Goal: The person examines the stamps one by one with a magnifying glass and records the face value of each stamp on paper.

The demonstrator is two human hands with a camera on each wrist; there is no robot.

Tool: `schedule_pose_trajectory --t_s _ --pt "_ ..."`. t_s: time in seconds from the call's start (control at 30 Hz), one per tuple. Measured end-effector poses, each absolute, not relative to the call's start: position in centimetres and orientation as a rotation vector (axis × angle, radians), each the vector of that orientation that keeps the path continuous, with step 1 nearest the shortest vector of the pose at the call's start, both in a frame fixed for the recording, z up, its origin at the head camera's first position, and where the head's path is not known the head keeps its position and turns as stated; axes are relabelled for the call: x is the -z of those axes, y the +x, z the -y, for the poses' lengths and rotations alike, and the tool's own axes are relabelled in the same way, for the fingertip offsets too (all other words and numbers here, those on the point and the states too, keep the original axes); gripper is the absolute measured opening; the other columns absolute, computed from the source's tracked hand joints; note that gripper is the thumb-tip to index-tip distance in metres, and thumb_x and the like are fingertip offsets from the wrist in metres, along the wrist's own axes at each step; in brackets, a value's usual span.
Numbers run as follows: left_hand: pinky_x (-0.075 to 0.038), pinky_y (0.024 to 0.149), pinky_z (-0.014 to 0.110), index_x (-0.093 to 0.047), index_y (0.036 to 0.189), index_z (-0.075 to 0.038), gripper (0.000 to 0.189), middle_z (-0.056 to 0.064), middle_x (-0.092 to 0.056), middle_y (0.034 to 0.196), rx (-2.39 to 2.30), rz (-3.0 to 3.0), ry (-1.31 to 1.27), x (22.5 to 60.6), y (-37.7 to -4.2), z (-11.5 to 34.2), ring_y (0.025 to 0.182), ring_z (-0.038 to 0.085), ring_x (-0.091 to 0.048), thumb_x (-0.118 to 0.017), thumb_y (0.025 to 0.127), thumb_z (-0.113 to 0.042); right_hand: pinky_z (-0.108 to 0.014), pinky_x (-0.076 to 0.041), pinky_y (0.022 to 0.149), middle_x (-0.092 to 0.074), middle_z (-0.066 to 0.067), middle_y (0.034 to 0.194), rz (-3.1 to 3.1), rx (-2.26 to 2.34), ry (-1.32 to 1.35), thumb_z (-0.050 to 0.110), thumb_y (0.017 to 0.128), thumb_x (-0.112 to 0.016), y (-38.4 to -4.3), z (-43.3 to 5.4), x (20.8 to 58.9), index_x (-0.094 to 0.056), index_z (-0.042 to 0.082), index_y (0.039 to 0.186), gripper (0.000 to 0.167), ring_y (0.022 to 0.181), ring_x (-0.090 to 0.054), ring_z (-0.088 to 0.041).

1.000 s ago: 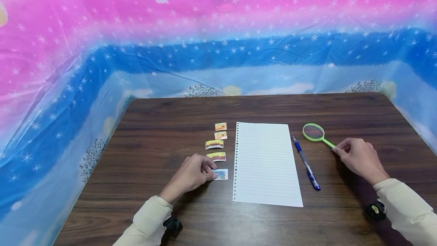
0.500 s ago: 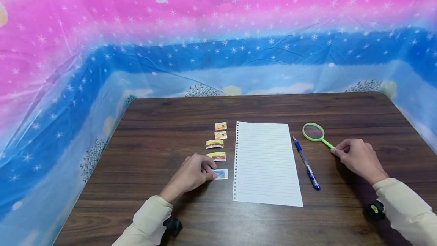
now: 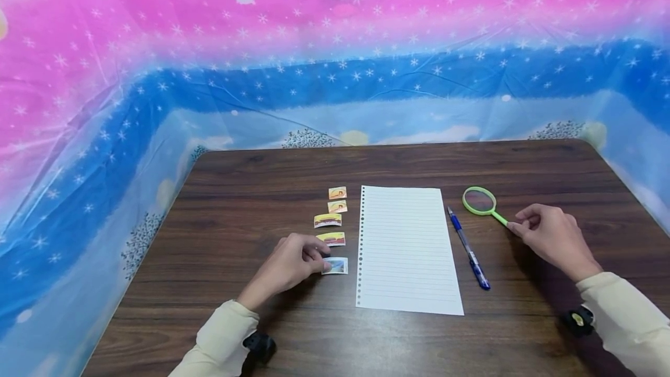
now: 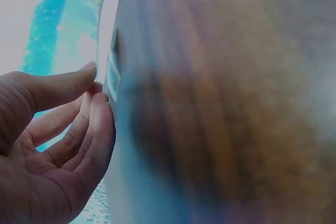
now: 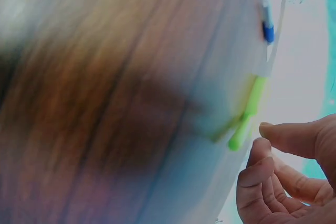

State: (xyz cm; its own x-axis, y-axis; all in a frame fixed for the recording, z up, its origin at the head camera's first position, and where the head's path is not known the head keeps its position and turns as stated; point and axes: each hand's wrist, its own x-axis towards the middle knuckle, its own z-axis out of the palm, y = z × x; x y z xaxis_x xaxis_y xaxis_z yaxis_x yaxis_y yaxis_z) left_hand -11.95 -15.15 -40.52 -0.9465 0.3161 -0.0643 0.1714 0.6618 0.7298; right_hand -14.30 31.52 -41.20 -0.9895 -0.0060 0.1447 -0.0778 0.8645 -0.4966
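Observation:
A small blue picture stamp (image 3: 337, 266) with a white border lies on the table at the near end of a column of stamps. My left hand (image 3: 292, 262) is beside it, thumb tip at its left edge and fingers loosely bent. In the left wrist view no stamp lies between thumb and fingers. On the right lies a green-rimmed magnifying glass (image 3: 479, 201), its handle pointing toward my right hand (image 3: 556, 242). The right wrist view shows the green handle (image 5: 243, 127) lying just off the fingertips, with nothing gripped.
Two yellow-and-red stamps (image 3: 328, 220) and two small orange stamps (image 3: 337, 193) continue the column away from me. A lined, hole-punched sheet of paper (image 3: 410, 249) lies in the middle, a blue pen (image 3: 468, 249) along its right side. Patterned cloth (image 3: 335, 74) hangs behind the table (image 3: 235, 191).
The left hand has drawn back slightly left, uncovering more of the blue stamp. The right hand's fingers have let go of the magnifying glass handle and parted a little.

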Motion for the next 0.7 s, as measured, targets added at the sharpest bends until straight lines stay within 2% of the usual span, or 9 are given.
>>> schedule_pose_trajectory --t_s 0.27,0.53,0.7 --pt "-0.052 0.068 0.028 -0.078 0.106 -0.007 0.017 -0.004 -0.071 0.085 -1.060 -2.767 0.536 39.4 -11.9 14.2 0.075 0.008 -0.062 -0.078 0.089 -0.009 -0.028 -0.044 0.053 -0.065 -0.006 0.076 2.879 -0.814 0.148 0.013 0.089 -0.076 -13.7 -29.4 40.2 -0.068 -0.006 0.095 0.022 0.066 -0.059 -0.018" --pt "-0.055 0.086 0.043 -0.073 0.121 -0.006 0.029 0.008 -0.073 0.115 -0.962 -2.773 0.665 39.1 -11.5 12.5 0.102 0.022 -0.069 -0.075 0.093 -0.013 -0.030 -0.043 0.057 -0.064 -0.002 0.074 2.945 -0.848 0.207 0.021 0.092 -0.076 -13.2 -27.3 40.0 -0.069 -0.004 0.098 0.027 0.063 -0.056 -0.014" --pt "-0.051 0.097 0.046 -0.070 0.126 -0.003 0.035 0.010 -0.070 0.122 -0.916 -2.747 0.772 39.2 -11.6 11.5 0.116 0.026 -0.064 -0.075 0.093 -0.014 -0.031 -0.044 0.059 -0.063 0.001 0.073 2.979 -0.862 0.225 0.026 0.091 -0.077 -13.0 -26.2 40.4 -0.070 -0.001 0.096 0.028 0.064 -0.056 -0.013"
